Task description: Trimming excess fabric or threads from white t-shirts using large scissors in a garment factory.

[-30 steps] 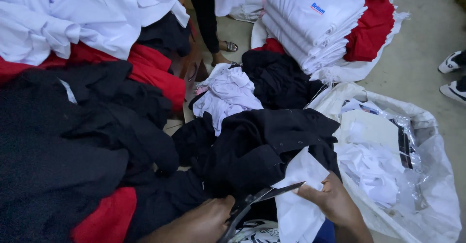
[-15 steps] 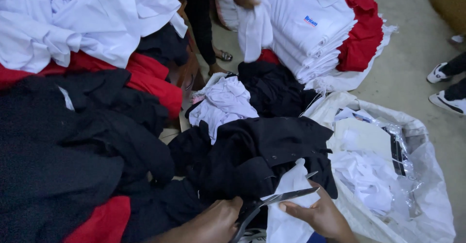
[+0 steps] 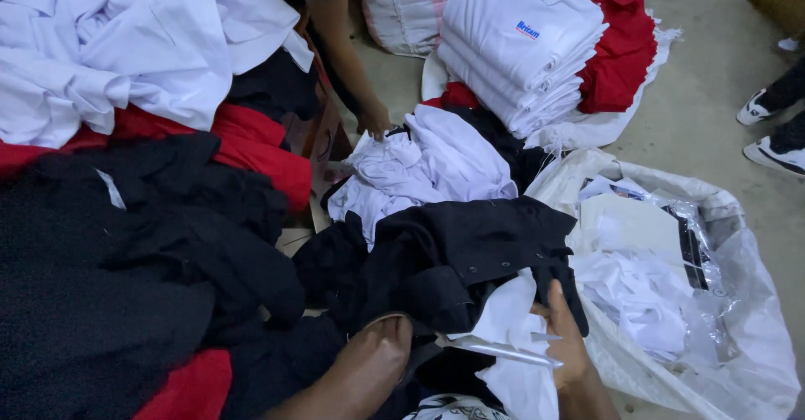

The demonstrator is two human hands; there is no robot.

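White cloth (image 3: 511, 319) now lower, hands (image 3: 566, 344) closer

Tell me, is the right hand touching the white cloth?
Touching. The head view shows the right hand pressed against the white cloth, its thumb lying on the fold beside the scissors, with no gap between skin and fabric.

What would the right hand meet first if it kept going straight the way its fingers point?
The right hand, holding white fabric beside the scissors, points up the picture. Next in line is the black garment directly ahead, which it probably already touches; depth is unclear.
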